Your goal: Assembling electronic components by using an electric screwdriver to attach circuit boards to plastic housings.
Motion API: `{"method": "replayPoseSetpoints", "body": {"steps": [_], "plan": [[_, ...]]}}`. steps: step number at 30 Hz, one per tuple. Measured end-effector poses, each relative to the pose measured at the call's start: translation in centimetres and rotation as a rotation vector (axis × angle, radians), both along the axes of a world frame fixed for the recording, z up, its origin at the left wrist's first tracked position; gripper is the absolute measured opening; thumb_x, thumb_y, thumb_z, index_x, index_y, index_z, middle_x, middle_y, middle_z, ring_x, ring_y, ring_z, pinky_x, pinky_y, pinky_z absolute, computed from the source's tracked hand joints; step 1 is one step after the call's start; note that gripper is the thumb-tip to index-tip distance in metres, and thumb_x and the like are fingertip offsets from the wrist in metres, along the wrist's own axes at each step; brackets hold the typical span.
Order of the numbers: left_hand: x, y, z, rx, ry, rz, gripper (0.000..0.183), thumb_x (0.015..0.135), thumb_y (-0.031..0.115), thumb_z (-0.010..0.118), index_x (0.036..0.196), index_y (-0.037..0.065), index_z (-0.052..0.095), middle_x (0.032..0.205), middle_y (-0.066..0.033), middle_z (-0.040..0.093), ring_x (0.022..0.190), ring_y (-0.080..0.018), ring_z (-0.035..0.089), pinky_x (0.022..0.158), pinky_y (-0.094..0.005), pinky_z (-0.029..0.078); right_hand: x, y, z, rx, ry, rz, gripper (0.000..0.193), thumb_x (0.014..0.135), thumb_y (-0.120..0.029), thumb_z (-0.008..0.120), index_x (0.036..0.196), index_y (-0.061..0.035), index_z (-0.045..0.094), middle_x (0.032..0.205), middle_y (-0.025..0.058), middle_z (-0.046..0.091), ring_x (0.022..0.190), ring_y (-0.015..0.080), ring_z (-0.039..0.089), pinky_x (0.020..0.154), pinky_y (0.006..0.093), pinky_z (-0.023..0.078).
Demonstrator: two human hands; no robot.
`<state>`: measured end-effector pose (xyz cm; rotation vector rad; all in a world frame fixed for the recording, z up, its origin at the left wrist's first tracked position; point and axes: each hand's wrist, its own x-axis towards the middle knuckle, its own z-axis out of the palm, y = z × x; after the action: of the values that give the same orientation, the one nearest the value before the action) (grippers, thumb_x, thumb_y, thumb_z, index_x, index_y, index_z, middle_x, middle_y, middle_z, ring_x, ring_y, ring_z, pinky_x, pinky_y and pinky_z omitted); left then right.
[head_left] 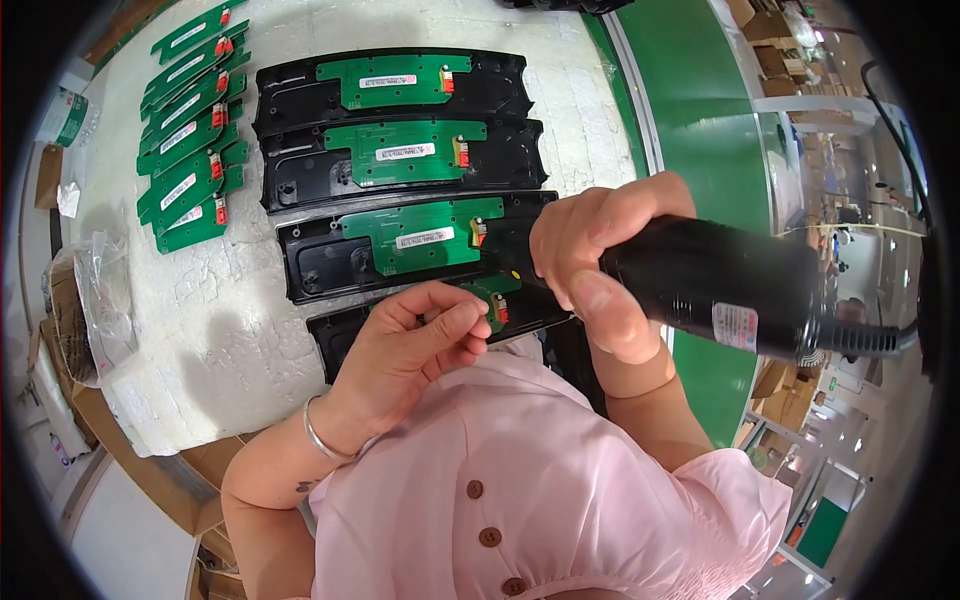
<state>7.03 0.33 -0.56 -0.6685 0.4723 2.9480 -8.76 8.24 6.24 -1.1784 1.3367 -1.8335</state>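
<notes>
My right hand (610, 260) is wrapped around a black electric screwdriver (715, 275), whose cord leaves to the right. The tool's front end points left, over the right side of the nearest housings; its tip is hard to make out. My left hand (410, 340) is closed in a pinch above the nearest black plastic housing (336, 342), beside its green circuit board (512, 300). Whatever the fingertips hold is too small or hidden to name. Just beyond lies another black housing (318, 265) with a green circuit board (420, 238) seated in it.
Two further black housings (300, 95) with green boards (400, 85) lie beyond, in a row. Several loose green boards (185, 130) overlap at the left on the white foam surface (215, 330). A green worktop (700, 120) runs along the right. Clear plastic (100, 295) sits far left.
</notes>
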Motion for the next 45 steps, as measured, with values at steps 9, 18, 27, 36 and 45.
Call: {"method": "replayPoseSetpoints", "body": {"steps": [9, 18, 27, 36, 45], "plan": [[-0.5, 0.2, 0.7, 0.026, -0.155, 0.095, 0.013, 0.085, 0.011, 0.058, 0.095, 0.003, 0.059, 0.086, -0.005, 0.061, 0.075, -0.0117, 0.06, 0.069, -0.0212, 0.05, -0.3, 0.0, 0.4, 0.188, 0.151, 0.045, 0.026, 0.068, 0.0, 0.058, 0.084, -0.0079, 0.039, 0.058, 0.0025, 0.044, 0.045, 0.0105, 0.039, 0.046, 0.0246, 0.035], [-1.5, 0.4, 0.5, 0.096, -0.159, 0.15, 0.016, 0.086, 0.015, 0.056, 0.096, 0.003, 0.059, 0.087, -0.0043, 0.061, 0.076, -0.0099, 0.059, 0.068, -0.0182, 0.049, -1.5, 0.6, 3.5, -0.212, 0.055, 0.265, 0.033, 0.073, -0.001, 0.063, 0.098, -0.0106, 0.044, 0.05, -0.0085, 0.05, 0.037, 0.0053, 0.046, 0.035, 0.0192, 0.03], [-2.4, 0.8, 0.4, 0.125, -0.003, 0.159, 0.015, 0.088, 0.017, 0.053, 0.093, 0.003, 0.058, 0.085, -0.0044, 0.061, 0.074, -0.0089, 0.058, 0.066, -0.0176, 0.049, -1.3, 1.8, 5.2, -0.346, 0.02, 0.291, 0.029, 0.065, 0.001, 0.067, 0.08, -0.0109, 0.046, 0.058, 0.0006, 0.057, 0.048, 0.0095, 0.056, 0.047, 0.0192, 0.048], [-3.4, 1.2, 0.0, 0.166, -0.02, 0.168, 0.015, 0.088, 0.021, 0.054, 0.088, 0.006, 0.058, 0.074, 0.0, 0.058, 0.069, -0.0067, 0.055, 0.064, -0.0174, 0.046, -1.1, 2.0, 5.1, -0.337, 0.048, 0.174, 0.029, 0.066, -0.002, 0.067, 0.084, -0.0109, 0.046, 0.055, -0.0026, 0.054, 0.044, 0.0071, 0.053, 0.043, 0.0164, 0.044], [-3.3, 1.3, 1.0, 0.118, -0.047, 0.05, 0.036, 0.091, 0.014, 0.044, 0.12, -0.007, 0.042, 0.121, -0.0206, 0.046, 0.116, -0.0259, 0.045, 0.098, -0.0301, 0.038, -1.7, -0.2, 0.4, -0.135, 0.038, -0.279, 0.025, 0.071, -0.005, 0.05, 0.094, -0.0063, 0.042, 0.054, 0.0002, 0.041, 0.043, 0.0102, 0.037, 0.047, 0.0266, 0.032]]}}
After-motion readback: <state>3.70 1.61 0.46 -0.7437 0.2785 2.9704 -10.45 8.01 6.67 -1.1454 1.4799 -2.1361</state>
